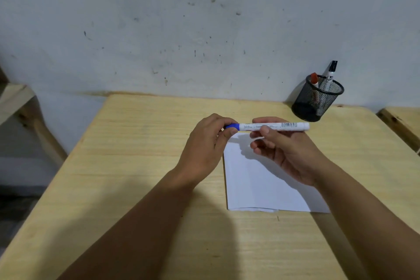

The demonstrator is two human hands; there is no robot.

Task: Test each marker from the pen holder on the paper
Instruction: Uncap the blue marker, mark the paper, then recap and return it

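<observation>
A white marker with a blue cap is held level above the far edge of the white paper. My left hand pinches the blue cap at the marker's left end. My right hand grips the white barrel near its middle, thumb in front. A black mesh pen holder stands at the table's far right by the wall. In it are a red-capped marker and a black-capped marker.
The wooden table runs up to a stained white wall. Another wooden surface sits at the far right, and a wooden frame stands to the left past the table's edge.
</observation>
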